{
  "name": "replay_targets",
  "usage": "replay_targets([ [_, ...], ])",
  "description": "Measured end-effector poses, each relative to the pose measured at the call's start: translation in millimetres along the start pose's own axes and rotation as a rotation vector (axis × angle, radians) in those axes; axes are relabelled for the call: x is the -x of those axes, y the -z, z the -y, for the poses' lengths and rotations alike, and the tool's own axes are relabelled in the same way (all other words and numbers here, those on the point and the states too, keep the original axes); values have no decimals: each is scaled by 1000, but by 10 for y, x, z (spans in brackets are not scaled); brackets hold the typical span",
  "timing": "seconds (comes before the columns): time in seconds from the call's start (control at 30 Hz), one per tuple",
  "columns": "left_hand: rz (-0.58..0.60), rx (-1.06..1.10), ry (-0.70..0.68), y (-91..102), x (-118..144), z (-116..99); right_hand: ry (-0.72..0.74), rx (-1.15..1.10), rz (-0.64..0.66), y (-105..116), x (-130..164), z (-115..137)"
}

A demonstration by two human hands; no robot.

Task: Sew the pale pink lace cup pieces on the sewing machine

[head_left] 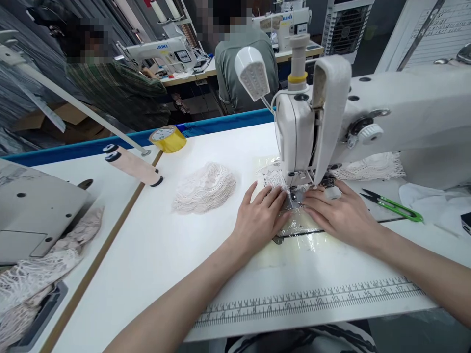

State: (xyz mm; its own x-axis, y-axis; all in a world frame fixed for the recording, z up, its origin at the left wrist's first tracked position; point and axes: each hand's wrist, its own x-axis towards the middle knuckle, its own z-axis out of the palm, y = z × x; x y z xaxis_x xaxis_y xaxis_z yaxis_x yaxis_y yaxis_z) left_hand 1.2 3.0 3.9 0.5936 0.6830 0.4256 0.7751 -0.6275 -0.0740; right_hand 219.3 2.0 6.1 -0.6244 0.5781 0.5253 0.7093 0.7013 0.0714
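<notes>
My left hand lies flat with fingers spread, its fingertips on a piece of white lace to the left of the needle. On the other side of the presser foot, my right hand rests with its fingers stretched out flat on the machine bed. Both hands are close to the foot of a white sewing machine. The machine head hides part of the lace. Clear plastic film covers the bed between my hands.
A stack of lace pieces lies left of my left hand, and more lace behind the right one. Green thread snips, yellow tape and a thread cone are around. A printed ruler runs along the front edge. Two people sit beyond.
</notes>
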Motion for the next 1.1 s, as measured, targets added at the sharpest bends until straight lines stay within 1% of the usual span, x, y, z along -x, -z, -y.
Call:
replay_targets([
  [0.07,5,-28,9,47,28,-63,14,-14,8,5,7,17],
  [0.1,6,-21,-22,79,53,-103,25,-38,27,5,11,31],
  [0.13,4,7,-94,114,83,-144,47,-79,55,4,16,48],
  [0.17,-7,50,-205,149,115,-182,81,-137,86,1,21,68],
  [0.23,-83,149,-436,211,174,-231,179,-285,128,-2,27,107],
  [0.27,-135,178,-482,232,194,-236,225,-360,130,0,27,121],
  [0.3,-178,179,-444,246,206,-228,259,-427,118,6,26,129],
  [0.33,-195,155,-333,251,210,-208,278,-484,97,16,23,130],
  [0.37,-175,114,-184,248,205,-181,280,-530,80,29,19,124],
  [0.4,-119,71,-43,238,194,-150,276,-566,68,45,16,111],
  [0.43,-45,35,60,223,179,-122,270,-591,64,62,13,94],
  [0.47,24,17,113,204,162,-98,261,-607,63,77,10,75],
  [0.5,74,20,124,183,145,-82,254,-614,64,90,9,56],
  [0.53,99,36,112,162,129,-75,247,-614,71,100,9,40],
  [0.67,71,89,95,116,81,-98,231,-547,73,105,15,20],
  [0.73,63,126,109,128,70,-116,174,-464,29,93,25,36],
  [0.83,57,221,170,175,69,-131,35,-370,-20,76,43,83],
  [0.9,76,237,206,204,70,-136,-27,-357,1,67,48,121],
  [0.97,117,201,211,216,66,-137,-53,-348,40,59,45,152],
  [1.03,148,170,185,215,59,-132,-50,-346,78,52,39,168],
  [1.1,144,200,179,216,50,-121,-35,-351,102,49,32,169],
])
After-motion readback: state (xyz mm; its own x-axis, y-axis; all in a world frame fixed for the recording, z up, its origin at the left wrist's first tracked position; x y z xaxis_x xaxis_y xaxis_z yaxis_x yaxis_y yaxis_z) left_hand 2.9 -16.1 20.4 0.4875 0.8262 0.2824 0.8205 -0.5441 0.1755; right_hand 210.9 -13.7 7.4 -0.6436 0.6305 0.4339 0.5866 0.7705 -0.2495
